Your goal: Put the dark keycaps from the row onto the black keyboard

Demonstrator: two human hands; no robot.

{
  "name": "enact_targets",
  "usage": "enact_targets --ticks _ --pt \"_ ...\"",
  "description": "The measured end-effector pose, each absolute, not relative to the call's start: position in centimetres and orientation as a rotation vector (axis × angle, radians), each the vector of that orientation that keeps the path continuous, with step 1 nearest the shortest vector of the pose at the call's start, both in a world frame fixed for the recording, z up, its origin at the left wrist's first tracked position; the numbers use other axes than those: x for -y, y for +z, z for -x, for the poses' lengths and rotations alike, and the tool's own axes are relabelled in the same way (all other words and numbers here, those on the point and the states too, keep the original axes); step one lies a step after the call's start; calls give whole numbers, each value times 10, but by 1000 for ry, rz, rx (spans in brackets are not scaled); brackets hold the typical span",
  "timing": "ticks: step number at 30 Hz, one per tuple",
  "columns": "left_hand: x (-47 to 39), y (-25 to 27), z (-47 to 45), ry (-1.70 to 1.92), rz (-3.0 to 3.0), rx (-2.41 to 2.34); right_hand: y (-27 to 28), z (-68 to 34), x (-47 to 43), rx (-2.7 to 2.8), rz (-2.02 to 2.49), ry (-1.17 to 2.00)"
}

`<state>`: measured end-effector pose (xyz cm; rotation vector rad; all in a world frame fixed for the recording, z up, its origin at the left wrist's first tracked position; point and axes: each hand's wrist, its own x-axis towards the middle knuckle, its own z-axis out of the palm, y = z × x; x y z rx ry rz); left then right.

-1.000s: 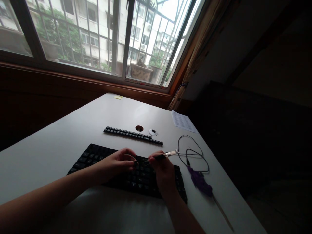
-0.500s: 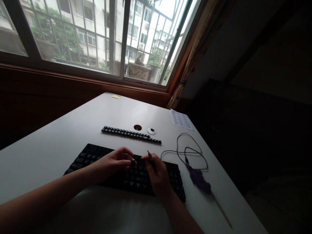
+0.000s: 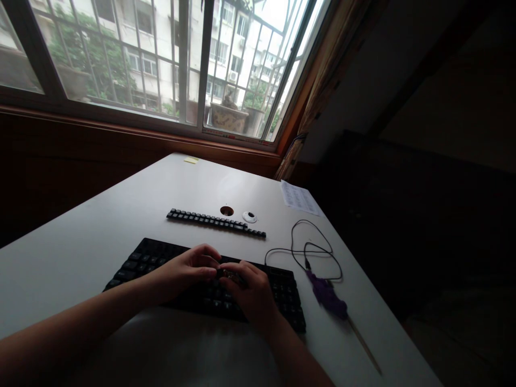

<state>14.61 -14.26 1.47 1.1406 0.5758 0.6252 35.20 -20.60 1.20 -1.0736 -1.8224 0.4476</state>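
Observation:
A black keyboard [image 3: 133, 264] lies on the white desk under both hands; some of its keys are hidden by them. Over its middle, my left hand [image 3: 189, 269] pinches a small black keycap [image 3: 220, 272] between thumb and fingers. My right hand [image 3: 253, 287] is closed round a small brownish metallic tool [image 3: 231, 276], whose exact kind I cannot make out. Its end points left, close to the keycap, and the fingertips of the two hands nearly meet. Behind the keyboard, several loose black keycaps [image 3: 205, 219] stand in rows.
A cable [image 3: 292, 251] loops on the desk at the right, beside a purple fluffy duster [image 3: 328, 295] with a thin stick handle. Farther back are a round desk hole [image 3: 227, 211], its white cover [image 3: 249, 217], a printed sheet [image 3: 300, 197] and yellow sticky notes [image 3: 191, 160].
My right hand has turned and moved left, bringing the tool down from upright to the keycap at my left fingertips. My left hand has stayed almost still.

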Motion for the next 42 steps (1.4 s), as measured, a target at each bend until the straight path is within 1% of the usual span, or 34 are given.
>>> enact_targets --ticks 11,15,19,24,28,34,42 --pt "143 19 -147 656 -1189 -612 15 -356 206 1791 1086 446" --pt "143 20 -147 654 -1115 -604 23 -376 201 1731 1230 372" --pt "142 16 -145 607 -1060 -566 28 -419 182 1616 1449 336" --pt "141 18 -145 572 -1059 -556 15 -486 145 1473 1618 300" --pt "143 24 -146 555 -1062 -572 -2 -520 124 1540 1737 249" --pt "142 23 -145 534 -1106 -569 -16 -532 110 1637 1793 245" --pt "143 24 -144 542 -1127 -580 -20 -529 97 1717 1806 285"
